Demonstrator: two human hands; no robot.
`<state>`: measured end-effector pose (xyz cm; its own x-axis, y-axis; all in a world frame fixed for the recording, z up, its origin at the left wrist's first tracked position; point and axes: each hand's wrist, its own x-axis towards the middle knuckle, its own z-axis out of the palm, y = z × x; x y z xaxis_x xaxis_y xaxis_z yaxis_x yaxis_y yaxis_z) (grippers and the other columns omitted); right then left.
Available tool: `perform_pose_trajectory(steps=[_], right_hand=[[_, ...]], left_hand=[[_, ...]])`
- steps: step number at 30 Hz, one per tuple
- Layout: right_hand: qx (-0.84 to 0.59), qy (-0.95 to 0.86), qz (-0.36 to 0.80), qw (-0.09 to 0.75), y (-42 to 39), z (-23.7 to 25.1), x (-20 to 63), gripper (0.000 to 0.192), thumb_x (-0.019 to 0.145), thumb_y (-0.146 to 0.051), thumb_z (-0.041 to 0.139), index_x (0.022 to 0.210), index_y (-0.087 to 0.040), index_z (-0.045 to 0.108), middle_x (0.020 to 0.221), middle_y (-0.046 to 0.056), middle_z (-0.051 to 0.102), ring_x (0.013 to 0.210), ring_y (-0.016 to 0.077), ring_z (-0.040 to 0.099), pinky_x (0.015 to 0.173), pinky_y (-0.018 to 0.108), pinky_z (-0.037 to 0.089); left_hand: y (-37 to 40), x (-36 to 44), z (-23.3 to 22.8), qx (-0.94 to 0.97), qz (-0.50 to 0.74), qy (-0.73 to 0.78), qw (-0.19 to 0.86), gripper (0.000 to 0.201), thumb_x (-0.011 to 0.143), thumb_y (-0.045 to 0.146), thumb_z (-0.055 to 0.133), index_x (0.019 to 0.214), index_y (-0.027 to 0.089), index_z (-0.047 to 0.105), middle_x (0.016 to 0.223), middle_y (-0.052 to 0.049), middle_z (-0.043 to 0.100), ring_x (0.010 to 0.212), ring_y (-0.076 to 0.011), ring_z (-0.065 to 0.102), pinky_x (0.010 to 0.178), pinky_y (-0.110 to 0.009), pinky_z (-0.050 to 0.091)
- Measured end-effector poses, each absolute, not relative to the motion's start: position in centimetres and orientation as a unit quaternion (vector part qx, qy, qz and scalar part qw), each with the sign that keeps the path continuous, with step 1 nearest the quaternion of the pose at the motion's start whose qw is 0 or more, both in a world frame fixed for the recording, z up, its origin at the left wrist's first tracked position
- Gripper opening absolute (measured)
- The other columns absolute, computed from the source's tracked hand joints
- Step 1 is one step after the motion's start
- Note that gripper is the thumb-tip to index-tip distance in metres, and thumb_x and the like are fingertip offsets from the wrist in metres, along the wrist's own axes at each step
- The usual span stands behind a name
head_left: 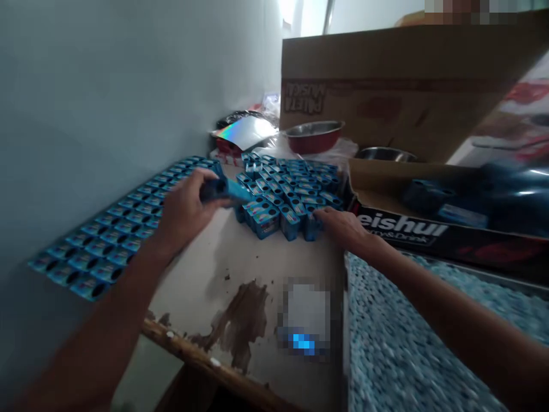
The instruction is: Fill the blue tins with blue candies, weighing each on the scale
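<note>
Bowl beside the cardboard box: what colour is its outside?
Red bowl, steel inside; head view.

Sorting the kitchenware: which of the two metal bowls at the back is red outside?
The red bowl, left of the plain steel bowl, beside the carton.

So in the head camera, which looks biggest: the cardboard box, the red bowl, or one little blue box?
1. Cardboard box, biggest by far.
2. Red bowl.
3. Little blue box, smallest, though it sits nearer the camera.

Worn white table (pixel 223 274) bearing a far cluster of small blue boxes (pixel 291 191), rows of them at left (pixel 120 223), and a red bowl (pixel 314 136) beyond.
</note>
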<state>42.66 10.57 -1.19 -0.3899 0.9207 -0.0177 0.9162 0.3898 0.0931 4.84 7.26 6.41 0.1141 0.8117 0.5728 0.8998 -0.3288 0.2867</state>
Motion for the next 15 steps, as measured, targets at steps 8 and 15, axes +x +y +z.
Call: perform_pose_trajectory(steps=[8, 15], right_hand=[[0.529, 0.843, 0.09, 0.042, 12.7, -2.0, 42.6, 0.036, 0.1, -0.008, 0.045, 0.124, -0.023, 0.068, 0.11, 0.008, 0.068, 0.072, 0.0201, 0.067, 0.053, 0.035, 0.021], [0.424, 0.902, 0.067, 0.039, 10.8, 0.4, 41.2, 0.005, 0.095, -0.023, 0.075, 0.091, -0.02, 0.072, 0.106, 0.009, 0.069, 0.096, 0.0255, 0.068, 0.074, 0.035, 0.036]], left_hand=[[25.1, -1.9, 10.0, -0.78, -0.226, -0.582, 0.039, 0.049, 0.099, 0.026, 0.069, 0.144, 0.009, 0.061, 0.142, -0.01, 0.07, 0.123, -0.0197, 0.066, 0.107, -0.029, 0.048], [29.9, -5.8, 3.8, -0.83, -0.1, -0.548, -0.03, 0.044, 0.095, 0.02, 0.066, 0.137, 0.006, 0.066, 0.127, -0.002, 0.078, 0.105, -0.0095, 0.065, 0.096, -0.015, 0.048]])
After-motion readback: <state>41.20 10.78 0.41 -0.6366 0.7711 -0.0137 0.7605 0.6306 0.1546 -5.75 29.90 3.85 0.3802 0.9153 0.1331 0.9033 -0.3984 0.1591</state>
